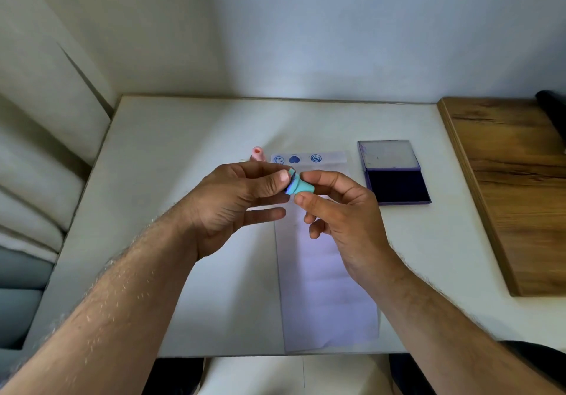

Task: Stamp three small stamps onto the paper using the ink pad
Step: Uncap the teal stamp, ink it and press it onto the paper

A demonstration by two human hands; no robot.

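A white table [183, 149] carries a paper [327, 272], an open ink pad [395, 174], a pink stamp [258, 153] and a wooden board [514, 186].

Left of paper: bare table [171, 162] stood open for passage.
Far edge: pink stamp [257, 153] stood upright just beside the paper [324, 287].
Right: open ink pad [395, 172] lay near; wooden board [514, 186] lay beyond it.

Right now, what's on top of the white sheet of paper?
Three blue stamp prints sit along the far edge of the white sheet of paper. The hands hide part of its middle.
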